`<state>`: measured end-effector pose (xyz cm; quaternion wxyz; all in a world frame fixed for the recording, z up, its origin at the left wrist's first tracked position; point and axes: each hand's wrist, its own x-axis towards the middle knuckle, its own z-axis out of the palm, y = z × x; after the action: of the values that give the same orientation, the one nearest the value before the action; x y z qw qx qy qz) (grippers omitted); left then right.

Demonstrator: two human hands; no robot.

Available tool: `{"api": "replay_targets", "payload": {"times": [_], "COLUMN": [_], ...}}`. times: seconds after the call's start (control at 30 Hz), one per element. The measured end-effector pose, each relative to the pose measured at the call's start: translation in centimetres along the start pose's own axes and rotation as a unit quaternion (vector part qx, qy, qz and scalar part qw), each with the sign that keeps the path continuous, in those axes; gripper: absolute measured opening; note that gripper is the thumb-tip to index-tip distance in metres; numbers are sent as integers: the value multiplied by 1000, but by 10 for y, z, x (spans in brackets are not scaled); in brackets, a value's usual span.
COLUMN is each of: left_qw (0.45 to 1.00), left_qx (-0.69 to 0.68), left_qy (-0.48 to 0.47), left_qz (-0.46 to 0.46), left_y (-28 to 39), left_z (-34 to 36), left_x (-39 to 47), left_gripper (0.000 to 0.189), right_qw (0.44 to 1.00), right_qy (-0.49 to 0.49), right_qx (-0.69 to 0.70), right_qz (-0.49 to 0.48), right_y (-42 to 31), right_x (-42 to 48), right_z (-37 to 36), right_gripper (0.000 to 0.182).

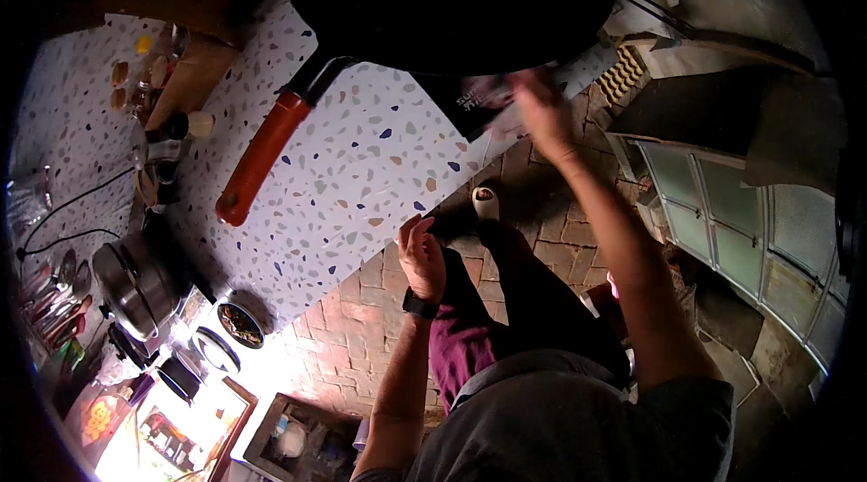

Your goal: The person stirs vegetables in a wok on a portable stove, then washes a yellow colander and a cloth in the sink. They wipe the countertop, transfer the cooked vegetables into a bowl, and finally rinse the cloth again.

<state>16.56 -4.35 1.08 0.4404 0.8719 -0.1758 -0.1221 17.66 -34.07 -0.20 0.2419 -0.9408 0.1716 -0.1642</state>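
Observation:
My right hand (540, 106) is blurred at the counter's front edge, under the rim of a large dark wok (447, 22). A pale pinkish blur lies by its fingers; whether it holds a cloth or other thing there, I cannot tell. Beside it, the corner of a flat black cooktop or board (452, 106) bearing writing juts out from beneath the wok. The wok's reddish-brown handle (263, 160) slants left over the speckled countertop (366, 164). My left hand (421, 262), with a dark band on its wrist, hangs by the counter edge, fingers loosely curled and holding nothing.
A steel pot (129, 286) stands at the left, near a bowl of dark food (240, 325) and several utensils (61, 299). Jars (159, 72) stand by a cardboard piece (196, 76). A glass-doored cabinet (725, 204) is at right, above the brick floor (366, 319).

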Motion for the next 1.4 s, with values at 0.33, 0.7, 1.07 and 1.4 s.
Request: {"api": "replay_targets", "payload": {"times": [0.33,0.7,1.07,1.4], "left_qw": [940,685,529,476], "left_qx": [-283,-648,-721,-716], "left_qy": [19,188,371,466], "left_qz": [-189,-275,-250,-210], "left_y": [-25,-92,-137,-190], "left_z": [16,-101,-294,-394], "left_x": [-27,-176,-391,-545], "left_gripper": [31,33,21,27], "right_qw": [946,627,503,384], "right_qy": [-57,-445,-728,-890], "right_qx": [314,567,454,233], "right_qz": [63,296,105,72], "right_y": [-108,-270,-474,-706], "right_x": [-75,-181,-328,-420], "right_z": [35,90,172,198], "right_gripper": [24,27,26,25]}}
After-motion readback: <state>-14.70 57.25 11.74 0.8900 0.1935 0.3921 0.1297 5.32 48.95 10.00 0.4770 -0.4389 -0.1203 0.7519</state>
